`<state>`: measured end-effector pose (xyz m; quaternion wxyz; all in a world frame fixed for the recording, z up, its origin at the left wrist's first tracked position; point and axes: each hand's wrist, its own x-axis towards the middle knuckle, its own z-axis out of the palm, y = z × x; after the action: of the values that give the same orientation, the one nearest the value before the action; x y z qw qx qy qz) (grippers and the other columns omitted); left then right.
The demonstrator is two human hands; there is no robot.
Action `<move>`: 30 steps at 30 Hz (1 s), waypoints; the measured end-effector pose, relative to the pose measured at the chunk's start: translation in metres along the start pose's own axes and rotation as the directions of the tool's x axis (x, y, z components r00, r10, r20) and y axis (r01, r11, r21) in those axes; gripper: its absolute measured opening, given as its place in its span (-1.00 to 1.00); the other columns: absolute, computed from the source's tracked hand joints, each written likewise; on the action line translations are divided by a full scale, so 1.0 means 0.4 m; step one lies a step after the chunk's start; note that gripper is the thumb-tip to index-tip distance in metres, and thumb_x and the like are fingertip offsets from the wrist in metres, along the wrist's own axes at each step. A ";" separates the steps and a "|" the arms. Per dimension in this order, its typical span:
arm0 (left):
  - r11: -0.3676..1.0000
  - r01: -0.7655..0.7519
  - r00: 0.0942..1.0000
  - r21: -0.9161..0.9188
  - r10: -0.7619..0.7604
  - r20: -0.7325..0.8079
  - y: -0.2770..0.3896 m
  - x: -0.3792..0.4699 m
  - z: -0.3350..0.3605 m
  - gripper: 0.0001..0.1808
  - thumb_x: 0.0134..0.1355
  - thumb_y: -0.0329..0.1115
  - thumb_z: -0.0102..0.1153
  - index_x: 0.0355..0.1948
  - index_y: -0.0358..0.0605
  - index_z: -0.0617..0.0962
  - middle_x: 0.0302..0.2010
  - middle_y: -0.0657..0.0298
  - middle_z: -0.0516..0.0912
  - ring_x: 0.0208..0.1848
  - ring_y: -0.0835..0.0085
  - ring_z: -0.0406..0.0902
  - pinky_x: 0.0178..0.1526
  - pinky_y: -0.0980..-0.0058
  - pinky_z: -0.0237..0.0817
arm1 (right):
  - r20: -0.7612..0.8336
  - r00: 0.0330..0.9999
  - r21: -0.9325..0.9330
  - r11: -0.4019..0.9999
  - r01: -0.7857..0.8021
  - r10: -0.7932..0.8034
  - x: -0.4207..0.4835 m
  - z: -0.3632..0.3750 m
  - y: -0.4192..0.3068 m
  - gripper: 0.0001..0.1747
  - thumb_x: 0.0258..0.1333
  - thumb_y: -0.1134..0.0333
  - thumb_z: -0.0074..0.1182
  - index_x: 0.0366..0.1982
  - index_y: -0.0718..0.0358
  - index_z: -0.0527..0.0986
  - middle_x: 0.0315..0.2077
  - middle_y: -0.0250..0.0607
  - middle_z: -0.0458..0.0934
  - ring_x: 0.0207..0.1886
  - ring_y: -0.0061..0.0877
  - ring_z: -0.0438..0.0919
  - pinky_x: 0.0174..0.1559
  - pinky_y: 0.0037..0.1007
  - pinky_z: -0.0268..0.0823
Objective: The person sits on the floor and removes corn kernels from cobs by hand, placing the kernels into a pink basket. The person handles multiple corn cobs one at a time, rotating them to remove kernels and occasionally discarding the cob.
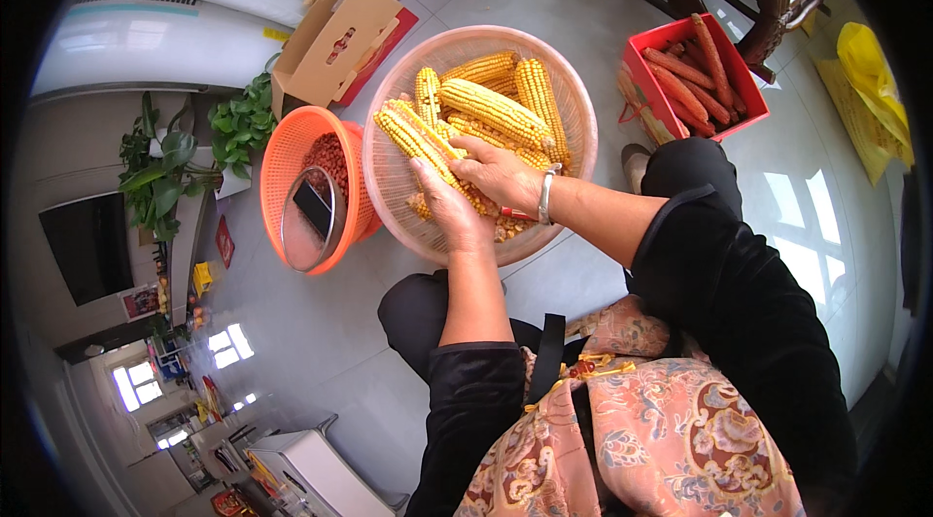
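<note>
My left hand (458,214) supports an ear of dried yellow corn (415,136) from below, its thumb along the ear's side. My right hand (503,173), with a silver bangle at the wrist, presses its fingers onto the same ear. Some kernel rows on that ear look stripped, but my fingers hide part of it. Both hands are over a large pale pink plastic basket (576,80). Inside it lie several more corn ears (496,111) and loose kernels (512,228). A small red object (516,213) shows partly beneath my right wrist.
Left of the basket stands an orange plastic basket (273,182) with reddish kernels (328,160), a round sieve (295,244) and a dark phone-like slab (312,209). A cardboard box (321,43) is behind it. Bare reddish cobs (685,83) fill a red box (754,109) at right, near dark wooden furniture (773,7).
</note>
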<state>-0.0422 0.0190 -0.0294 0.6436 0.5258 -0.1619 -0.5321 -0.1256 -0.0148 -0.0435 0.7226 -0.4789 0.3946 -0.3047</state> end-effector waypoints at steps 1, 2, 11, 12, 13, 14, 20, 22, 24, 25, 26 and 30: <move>1.000 -0.018 1.000 -0.009 0.018 0.003 0.001 0.006 -0.004 -0.15 0.40 0.33 -0.32 0.48 -0.07 0.08 0.41 0.10 0.21 0.39 0.22 0.25 0.35 0.25 0.19 | 0.029 0.999 -0.001 1.000 -0.024 0.024 -0.006 -0.002 0.001 -0.45 0.38 0.14 -0.05 0.26 0.32 0.31 -0.05 -0.11 0.56 -0.03 -0.51 0.53 0.06 -0.44 0.39; 0.999 -0.036 0.999 -0.019 0.036 0.008 0.001 0.012 -0.008 -0.14 0.40 0.33 -0.31 0.48 -0.08 0.07 0.41 0.10 0.21 0.39 0.22 0.25 0.35 0.24 0.19 | 0.051 0.999 -0.057 0.998 0.013 -0.010 -0.008 -0.005 0.000 -0.43 0.37 0.13 -0.03 0.27 0.33 0.31 -0.03 -0.06 0.56 0.01 -0.46 0.54 0.06 -0.44 0.40; 0.991 -0.127 0.991 -0.053 0.129 0.038 -0.004 0.030 -0.015 -0.14 0.41 0.31 -0.32 0.47 -0.14 0.08 0.41 0.06 0.21 0.40 0.19 0.23 0.39 0.24 0.14 | -0.009 1.000 -0.113 0.994 0.003 -0.004 -0.024 -0.006 -0.009 -0.38 0.35 0.09 0.04 0.28 0.34 0.31 0.01 0.03 0.57 0.09 -0.40 0.54 0.11 -0.42 0.40; 0.991 -0.130 0.991 -0.035 0.132 0.031 -0.005 0.027 -0.010 -0.14 0.41 0.31 -0.33 0.47 -0.15 0.08 0.41 0.06 0.21 0.40 0.18 0.23 0.39 0.24 0.13 | 0.004 1.000 -0.114 0.993 0.023 -0.023 -0.027 -0.005 -0.008 -0.39 0.36 0.10 0.04 0.28 0.33 0.31 0.02 0.03 0.57 0.09 -0.40 0.54 0.11 -0.41 0.39; 0.991 -0.125 0.991 -0.052 0.128 0.046 -0.008 0.023 -0.006 -0.14 0.41 0.31 -0.33 0.47 -0.15 0.08 0.41 0.06 0.21 0.40 0.18 0.22 0.40 0.24 0.13 | 0.016 0.998 -0.110 0.992 0.057 -0.055 -0.029 -0.004 -0.006 -0.40 0.36 0.11 0.03 0.28 0.33 0.32 0.02 0.02 0.57 0.09 -0.40 0.54 0.12 -0.41 0.39; 0.992 -0.108 0.993 -0.061 0.111 0.044 -0.010 0.019 -0.004 -0.14 0.41 0.31 -0.33 0.47 -0.15 0.09 0.41 0.06 0.21 0.41 0.18 0.22 0.40 0.24 0.12 | 0.028 0.996 -0.105 0.990 0.090 -0.088 -0.030 -0.003 -0.004 -0.41 0.37 0.12 0.02 0.28 0.32 0.32 0.02 0.02 0.57 0.09 -0.41 0.54 0.13 -0.41 0.39; 0.993 -0.105 0.995 -0.055 0.105 -0.004 0.001 0.029 -0.007 -0.15 0.42 0.31 -0.34 0.46 -0.16 0.10 0.40 0.05 0.23 0.40 0.18 0.23 0.40 0.24 0.13 | 0.031 0.989 -0.152 0.978 0.146 -0.142 -0.020 0.000 0.002 -0.56 0.38 0.20 -0.07 0.16 0.30 0.44 -0.15 0.01 0.63 -0.13 -0.37 0.62 -0.03 -0.31 0.44; 0.992 -0.112 0.994 -0.056 0.112 -0.015 0.004 0.030 -0.010 -0.15 0.42 0.31 -0.34 0.46 -0.16 0.11 0.39 0.05 0.24 0.39 0.18 0.24 0.39 0.25 0.15 | -0.008 0.995 -0.017 0.995 0.098 -0.098 -0.017 0.002 0.002 -0.56 0.38 0.21 -0.07 0.17 0.30 0.44 -0.17 -0.02 0.64 -0.15 -0.37 0.62 -0.04 -0.32 0.44; 0.992 -0.104 0.994 -0.065 0.102 -0.036 0.004 0.030 -0.014 -0.14 0.41 0.31 -0.33 0.46 -0.17 0.11 0.39 0.05 0.24 0.39 0.18 0.26 0.37 0.25 0.17 | -0.008 0.998 0.089 0.994 0.065 -0.064 -0.017 0.004 0.001 -0.54 0.37 0.24 -0.05 0.21 0.30 0.41 -0.13 -0.02 0.63 -0.09 -0.40 0.60 0.00 -0.37 0.44; 0.992 -0.109 0.993 -0.055 0.106 -0.054 0.004 0.029 -0.015 -0.14 0.41 0.30 -0.32 0.46 -0.17 0.11 0.39 0.05 0.24 0.38 0.18 0.26 0.37 0.25 0.18 | 0.023 0.998 0.048 0.998 0.050 -0.051 -0.019 0.005 0.001 -0.53 0.36 0.24 -0.03 0.22 0.30 0.40 -0.11 -0.01 0.62 -0.06 -0.41 0.59 0.03 -0.39 0.43; 0.991 -0.123 0.991 -0.047 0.120 -0.058 0.003 0.029 -0.017 -0.14 0.41 0.30 -0.31 0.46 -0.18 0.11 0.39 0.05 0.25 0.38 0.18 0.27 0.37 0.25 0.18 | 0.027 0.997 0.023 0.997 0.072 -0.073 -0.022 0.007 0.002 -0.52 0.36 0.24 -0.02 0.23 0.30 0.38 -0.09 0.00 0.61 -0.03 -0.42 0.58 0.06 -0.40 0.42; 0.989 -0.118 0.992 -0.087 0.114 -0.044 -0.003 0.033 -0.025 -0.14 0.41 0.30 -0.29 0.45 -0.19 0.12 0.38 0.04 0.26 0.36 0.17 0.29 0.35 0.24 0.20 | 0.081 0.988 -0.029 0.991 0.130 -0.128 -0.026 0.005 0.002 -0.44 0.34 0.21 0.04 0.27 0.33 0.32 -0.03 0.04 0.58 0.04 -0.43 0.55 0.12 -0.42 0.39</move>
<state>-0.0300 0.0128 -0.0390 0.6993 0.4965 -0.1556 -0.4901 -0.1290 -0.0051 -0.0407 0.7081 -0.5274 0.3390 -0.3248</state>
